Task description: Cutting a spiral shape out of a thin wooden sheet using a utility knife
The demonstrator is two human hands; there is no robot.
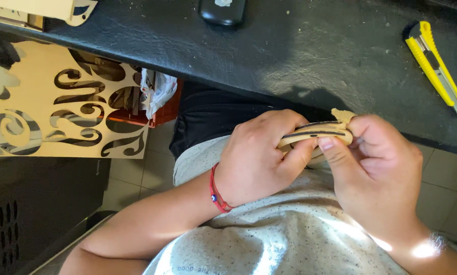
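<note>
Head view: wooden piece [315, 133] pinched between fingers [335, 147].

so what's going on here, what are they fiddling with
A person seated at a black table holds a small curved wooden piece in both hands, just below the table edge. The left hand grips one end, and the right hand pinches the other, with a scrap of sandpaper showing above it. A yellow utility knife lies untouched on the table, and a cut-out patterned wooden panel stands to the left.
</note>
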